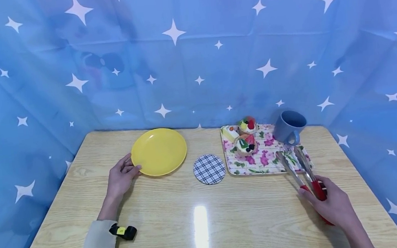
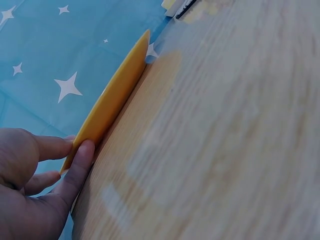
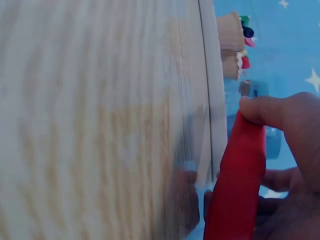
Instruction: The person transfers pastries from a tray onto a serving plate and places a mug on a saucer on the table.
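Observation:
A round yellow plate [image 1: 159,152] is at the back left of the table, its left edge pinched by my left hand [image 1: 119,178]. In the left wrist view the thumb and fingers grip the rim of the plate [image 2: 107,102]. My right hand [image 1: 334,202] holds metal tongs with red handles [image 1: 318,190]. Their two arms stand apart, tips over the front right of a flowered tray [image 1: 266,164]. The right wrist view shows the thumb along the red handle [image 3: 237,180]. Two fruit tarts [image 1: 245,145] and a cake slice [image 1: 230,133] sit on the tray's left side.
A blue-grey mug [image 1: 287,128] stands at the tray's back right corner. Between plate and tray lies a round checked coaster [image 1: 209,169]. Blue curtains with white stars [image 1: 174,32] hang behind and beside the wooden table [image 1: 157,222].

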Action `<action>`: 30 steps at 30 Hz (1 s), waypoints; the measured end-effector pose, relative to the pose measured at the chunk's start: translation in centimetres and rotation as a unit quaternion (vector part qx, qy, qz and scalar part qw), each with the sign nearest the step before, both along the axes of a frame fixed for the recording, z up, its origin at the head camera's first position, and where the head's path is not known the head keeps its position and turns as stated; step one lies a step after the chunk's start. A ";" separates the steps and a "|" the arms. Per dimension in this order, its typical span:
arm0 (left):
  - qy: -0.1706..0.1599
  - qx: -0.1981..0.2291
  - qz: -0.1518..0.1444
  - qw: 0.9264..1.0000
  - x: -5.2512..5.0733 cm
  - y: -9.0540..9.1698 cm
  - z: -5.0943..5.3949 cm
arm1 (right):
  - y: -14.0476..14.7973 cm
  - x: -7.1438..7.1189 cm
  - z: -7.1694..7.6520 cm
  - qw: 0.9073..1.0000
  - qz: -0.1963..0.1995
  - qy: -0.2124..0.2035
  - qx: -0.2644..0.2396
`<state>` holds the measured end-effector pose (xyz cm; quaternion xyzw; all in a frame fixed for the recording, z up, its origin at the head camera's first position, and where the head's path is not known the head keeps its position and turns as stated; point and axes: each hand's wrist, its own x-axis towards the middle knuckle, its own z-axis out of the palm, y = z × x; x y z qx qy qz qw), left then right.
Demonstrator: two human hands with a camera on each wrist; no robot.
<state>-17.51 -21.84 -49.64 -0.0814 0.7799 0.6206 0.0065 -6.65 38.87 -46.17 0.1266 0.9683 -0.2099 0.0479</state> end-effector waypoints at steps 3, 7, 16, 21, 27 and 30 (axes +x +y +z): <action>-0.001 0.003 0.001 1.000 0.0 0.1 0.1 | -0.1 0.0 0.0 1.000 0.013 0.019 0.004; -0.003 0.000 0.003 1.000 -0.1 0.2 0.1 | -0.2 0.2 0.1 0.999 0.031 0.041 0.004; -0.002 0.002 0.002 1.000 0.1 0.3 0.2 | -1.0 0.3 0.3 0.993 0.056 0.104 0.011; -0.002 -0.002 0.001 1.000 0.1 0.3 0.2 | -1.5 0.1 0.7 0.989 0.069 0.132 0.009; -0.013 -0.013 0.008 1.000 0.0 0.2 0.3 | -2.2 -0.3 1.0 0.989 0.072 0.130 0.011; -0.016 -0.014 0.008 1.000 0.0 0.2 0.4 | -2.4 -0.5 1.3 0.987 0.080 0.137 0.014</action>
